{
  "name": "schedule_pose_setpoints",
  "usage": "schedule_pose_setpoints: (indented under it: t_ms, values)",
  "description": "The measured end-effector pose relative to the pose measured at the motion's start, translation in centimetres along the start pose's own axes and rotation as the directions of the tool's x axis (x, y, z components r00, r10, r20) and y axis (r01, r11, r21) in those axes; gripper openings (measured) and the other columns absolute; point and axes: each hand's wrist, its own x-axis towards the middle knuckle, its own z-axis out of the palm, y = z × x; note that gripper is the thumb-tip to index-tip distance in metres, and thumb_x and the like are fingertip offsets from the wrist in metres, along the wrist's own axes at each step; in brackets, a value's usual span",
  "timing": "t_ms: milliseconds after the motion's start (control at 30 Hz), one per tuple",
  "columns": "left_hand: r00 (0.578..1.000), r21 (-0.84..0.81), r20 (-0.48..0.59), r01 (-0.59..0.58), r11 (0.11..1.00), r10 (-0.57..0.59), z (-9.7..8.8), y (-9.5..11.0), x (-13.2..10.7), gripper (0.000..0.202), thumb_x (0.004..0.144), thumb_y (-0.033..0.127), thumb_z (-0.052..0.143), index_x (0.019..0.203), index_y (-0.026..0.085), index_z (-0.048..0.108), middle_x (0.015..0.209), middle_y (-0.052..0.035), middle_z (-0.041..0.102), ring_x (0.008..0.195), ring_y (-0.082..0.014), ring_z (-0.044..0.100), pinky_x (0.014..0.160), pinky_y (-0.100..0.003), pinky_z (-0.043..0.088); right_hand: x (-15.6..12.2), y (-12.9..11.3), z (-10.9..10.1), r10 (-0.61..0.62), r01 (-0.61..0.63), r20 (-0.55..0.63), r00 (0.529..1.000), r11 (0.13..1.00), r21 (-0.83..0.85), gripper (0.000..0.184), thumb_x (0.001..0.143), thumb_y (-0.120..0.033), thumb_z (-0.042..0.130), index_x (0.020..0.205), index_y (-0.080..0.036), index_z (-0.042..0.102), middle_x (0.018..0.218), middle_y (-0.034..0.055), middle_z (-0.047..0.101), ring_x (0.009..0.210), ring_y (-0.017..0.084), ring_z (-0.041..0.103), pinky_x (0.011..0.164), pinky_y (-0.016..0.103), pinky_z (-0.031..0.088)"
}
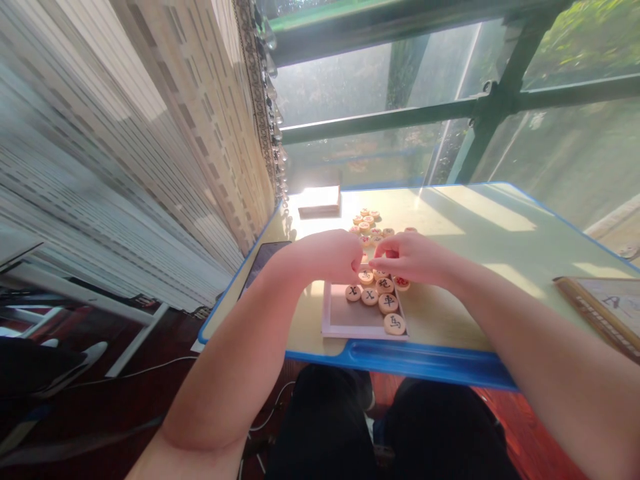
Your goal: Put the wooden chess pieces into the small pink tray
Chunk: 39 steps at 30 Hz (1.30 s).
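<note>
The left hand (340,257) and right hand (413,257) are bending their fingers inward, around what I cannot tell, by round tan wooden pieces (369,296) lying in a shallow whitish box (327,312) on the pale-yellow desk (450,313), where a bump might scatter them.

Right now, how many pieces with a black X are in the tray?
2 in sight: the left X piece sits toward the left of the tray; the right X piece is just beside it. The left hand and right hand may hide more.

The head camera faces forward and down across the desk (435,321), from nearby.
</note>
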Motion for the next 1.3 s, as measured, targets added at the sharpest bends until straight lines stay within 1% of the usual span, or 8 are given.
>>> schedule_pose_setpoints:
  t_ms: [167, 300, 467, 567, 800, 900, 1100, 1300]
  values:
    - [0.998, -0.011, 0.069, -0.006, 1.000, 0.007, -0.3, 0.4, -0.5, 0.028, 0.062, 0.044, 0.062, 0.070, 0.019, 0.068, 0.057, -0.0002, 0.055, 0.049, -0.0109, 0.042, 0.050, -0.026, 0.028, -0.1, 0.0, 0.1, -0.012, 0.012, -0.009, 1.000, 1.000, -0.016, 0.025, 0.073, -0.042, 0.055, 0.067, -0.019, 0.063, 0.050, -0.0012, 0.055, 0.048, 0.012, 0.050, 0.047, 0.025, 0.031]
    - [0.993, 0.024, 0.114, -0.003, 1.000, 0.000, -0.4, 1.1, -0.6, 0.024, 0.061, 0.041, 0.062, 0.060, 0.017, 0.065, 0.051, -0.0005, 0.052, 0.046, -0.0110, 0.041, 0.048, -0.027, 0.027, -0.1, -0.1, 0.1, -0.005, 0.005, -0.017, 1.000, 0.999, -0.035, 0.031, 0.074, -0.047, 0.052, 0.067, -0.019, 0.062, 0.054, -0.0005, 0.057, 0.049, 0.012, 0.050, 0.048, 0.025, 0.030]
    - [0.994, 0.029, 0.107, -0.009, 1.000, 0.006, -0.4, 1.3, -0.9, 0.018, 0.060, 0.032, 0.058, 0.053, 0.016, 0.062, 0.046, -0.0003, 0.048, 0.043, -0.0111, 0.036, 0.045, -0.028, 0.024, -0.1, -0.2, 0.2, -0.020, 0.019, -0.018, 1.000, 0.999, -0.051, 0.033, 0.076, -0.048, 0.051, 0.068, -0.018, 0.061, 0.056, 0.0002, 0.057, 0.049, 0.011, 0.050, 0.048, 0.025, 0.030]
    - [0.998, 0.022, 0.063, -0.005, 1.000, 0.003, -0.3, 0.8, -0.8, 0.018, 0.061, 0.033, 0.058, 0.054, 0.017, 0.063, 0.046, -0.0001, 0.047, 0.042, -0.0109, 0.035, 0.046, -0.028, 0.024, -0.1, -0.2, 0.1, -0.027, 0.026, -0.027, 0.999, 0.998, -0.059, 0.032, 0.076, -0.047, 0.051, 0.066, -0.018, 0.061, 0.056, 0.0004, 0.057, 0.050, 0.011, 0.049, 0.048, 0.025, 0.029]
    - [0.986, 0.037, -0.165, 0.015, 0.999, -0.009, -0.1, 0.4, -0.1, 0.029, 0.067, 0.043, 0.057, 0.062, 0.017, 0.067, 0.054, -0.0014, 0.055, 0.049, -0.0113, 0.043, 0.048, -0.026, 0.028, -0.2, -0.3, 0.1, -0.033, 0.032, -0.027, 0.999, 0.999, -0.038, 0.029, 0.075, -0.044, 0.053, 0.065, -0.018, 0.060, 0.053, -0.0001, 0.055, 0.050, 0.012, 0.049, 0.048, 0.025, 0.030]
    - [0.987, 0.045, -0.162, 0.015, 0.999, -0.008, 0.0, 0.6, 0.1, 0.028, 0.068, 0.042, 0.055, 0.064, 0.017, 0.068, 0.055, -0.0024, 0.057, 0.051, -0.0125, 0.046, 0.050, -0.025, 0.030, -0.1, -0.3, 0.1, -0.032, 0.030, -0.033, 0.999, 0.998, -0.049, 0.029, 0.075, -0.044, 0.053, 0.063, -0.018, 0.057, 0.054, -0.0003, 0.055, 0.051, 0.012, 0.049, 0.049, 0.025, 0.029]
    - [0.988, 0.056, -0.156, 0.007, 0.998, 0.001, 0.1, 0.9, 0.2, 0.026, 0.069, 0.039, 0.056, 0.060, 0.017, 0.068, 0.053, -0.0024, 0.056, 0.050, -0.0123, 0.046, 0.050, -0.026, 0.029, 0.0, -0.3, 0.1, -0.022, 0.017, -0.074, 0.997, 0.998, -0.067, 0.036, 0.080, -0.041, 0.042, 0.052, -0.019, 0.042, 0.051, -0.0012, 0.049, 0.050, 0.011, 0.043, 0.049, 0.027, 0.026]
    - [0.987, 0.019, -0.163, 0.016, 1.000, -0.013, -0.1, 0.7, 0.0, 0.029, 0.068, 0.043, 0.059, 0.073, 0.018, 0.071, 0.062, -0.0027, 0.060, 0.054, -0.0113, 0.047, 0.050, -0.025, 0.028, 0.0, -0.2, 0.1, -0.027, 0.022, -0.068, 0.997, 0.997, -0.070, 0.036, 0.080, -0.044, 0.043, 0.053, -0.020, 0.044, 0.051, -0.0014, 0.049, 0.050, 0.012, 0.044, 0.050, 0.026, 0.026]
